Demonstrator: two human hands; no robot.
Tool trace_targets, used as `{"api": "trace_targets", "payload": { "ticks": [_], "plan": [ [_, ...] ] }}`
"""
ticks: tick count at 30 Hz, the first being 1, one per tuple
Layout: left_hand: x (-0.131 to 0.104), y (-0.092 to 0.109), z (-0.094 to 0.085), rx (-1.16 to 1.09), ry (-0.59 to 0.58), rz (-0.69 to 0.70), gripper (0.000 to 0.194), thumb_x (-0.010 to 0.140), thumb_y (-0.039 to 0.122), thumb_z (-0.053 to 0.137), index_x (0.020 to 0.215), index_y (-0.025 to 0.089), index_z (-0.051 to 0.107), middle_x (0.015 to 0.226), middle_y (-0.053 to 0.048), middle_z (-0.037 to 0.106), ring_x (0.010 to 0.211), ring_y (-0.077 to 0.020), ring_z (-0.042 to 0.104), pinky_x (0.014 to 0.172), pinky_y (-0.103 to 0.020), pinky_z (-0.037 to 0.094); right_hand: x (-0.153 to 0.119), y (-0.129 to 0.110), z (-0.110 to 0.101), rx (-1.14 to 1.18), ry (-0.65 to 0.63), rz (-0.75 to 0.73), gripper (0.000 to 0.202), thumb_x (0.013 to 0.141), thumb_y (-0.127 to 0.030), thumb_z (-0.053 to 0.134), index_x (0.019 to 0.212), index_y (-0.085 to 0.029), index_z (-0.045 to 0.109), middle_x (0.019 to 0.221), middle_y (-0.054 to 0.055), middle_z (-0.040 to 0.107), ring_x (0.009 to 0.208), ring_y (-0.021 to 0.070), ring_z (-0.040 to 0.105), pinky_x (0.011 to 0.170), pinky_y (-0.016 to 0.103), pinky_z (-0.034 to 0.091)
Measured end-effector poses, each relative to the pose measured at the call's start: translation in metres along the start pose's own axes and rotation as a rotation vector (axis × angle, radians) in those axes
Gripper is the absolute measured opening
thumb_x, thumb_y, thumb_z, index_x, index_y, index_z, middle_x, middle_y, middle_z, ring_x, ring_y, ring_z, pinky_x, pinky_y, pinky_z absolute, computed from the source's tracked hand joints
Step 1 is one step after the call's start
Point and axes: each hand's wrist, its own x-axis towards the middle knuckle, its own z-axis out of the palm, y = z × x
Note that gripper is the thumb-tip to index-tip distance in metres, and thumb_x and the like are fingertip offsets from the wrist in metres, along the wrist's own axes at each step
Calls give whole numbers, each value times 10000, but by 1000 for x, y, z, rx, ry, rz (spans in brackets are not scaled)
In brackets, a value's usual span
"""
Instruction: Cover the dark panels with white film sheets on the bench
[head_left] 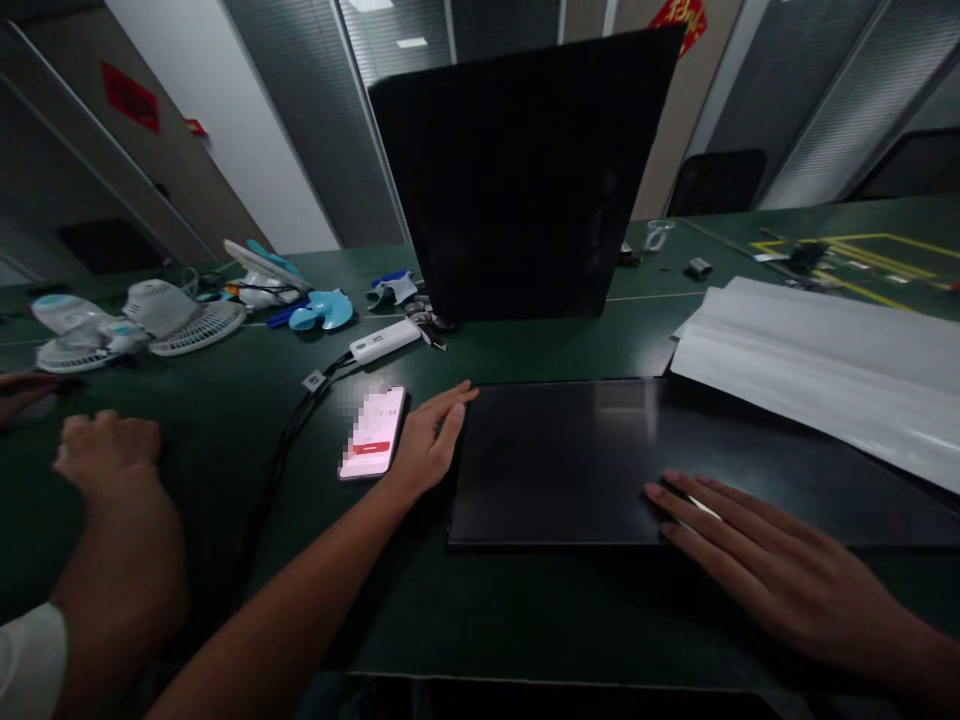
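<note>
The right hand [795, 580] lies fingers outstretched over the black panel [555, 470] (the pale sliver [705, 508] between them is unclear); flat on the table [420, 620], its long axis running left-right, the panel extends rightward from the loosely spread left hand [426, 445].

The left forearm is reaching up from the lower left on a diagonal, its wrist almost straight, and the left hand [427, 440] is turning its back toward the camera, with the longer fingers lying close together and pointing up and to the right while the thumb is standing slightly apart from them. The right forearm is entering from the lower right corner, and the right hand [780, 560] is stretching toward the upper left, palm down, its back showing, its long fingers extending nearly straight with narrow gaps between some of them. Neither hand is closing into a fist.
</note>
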Motion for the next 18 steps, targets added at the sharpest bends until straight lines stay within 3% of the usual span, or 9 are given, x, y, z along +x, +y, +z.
{"api": "trace_targets", "payload": {
  "ticks": [2,4,7,10,12,13,15,18],
  "plan": [
    [2,-2,0,93,-172,22,486,1069,500,417,1361,222,688,1515,-83,596,1432,-266,546,1242,-508,391,14,-7,20,0,-40,-3,553,937,-127,477,1473,-234,560,1571,48,446,1452,233,463,1073,400,566],
    [3,-6,1,237,-345,31,465,1042,487,484,1408,257,654,1577,-75,528,1510,-286,446,1274,-564,309,22,-4,36,17,-109,-36,445,1002,-261,482,1431,-253,603,1595,20,418,1429,226,489,1050,406,577],
    [4,-10,1,403,-462,25,501,1011,478,561,1474,289,592,1657,-72,410,1576,-309,314,1294,-604,216,21,31,54,54,-206,-60,462,1029,-471,478,1457,-335,585,1571,-36,456,1376,180,538,1029,378,585],
    [4,-13,1,443,-464,-18,511,1041,468,513,1523,296,535,1697,-74,331,1596,-313,255,1293,-605,207,-2,100,72,-38,-196,160,489,1039,-426,450,1496,-290,559,1537,25,503,1386,198,527,1097,398,531],
    [3,-16,2,450,-441,-51,516,1059,477,471,1544,304,508,1712,-75,297,1603,-328,220,1290,-611,204,-25,149,88,-182,-207,361,699,991,-610,479,1536,-174,522,1563,141,452,1434,312,471,1106,479,501],
    [3,-17,3,451,-422,-67,516,1065,483,455,1549,313,502,1717,-74,287,1606,-341,202,1288,-617,203,-38,168,96,-217,-193,417,825,949,-698,490,1484,-73,563,1493,236,497,1364,371,526,1020,506,531],
    [2,-21,5,447,-381,-104,506,1065,497,446,1541,341,513,1723,-64,276,1606,-377,174,1279,-639,209,-60,193,109,-224,-213,460,848,917,-741,507,1335,-21,671,1288,281,625,1144,349,656,831,427,566],
    [0,-25,8,439,-329,-159,482,1059,492,456,1519,374,538,1730,-49,262,1598,-423,165,1261,-675,221,-81,197,117,-171,-256,475,629,985,-596,497,1292,-91,709,1191,199,693,883,225,704,636,308,503]
  ]
}}
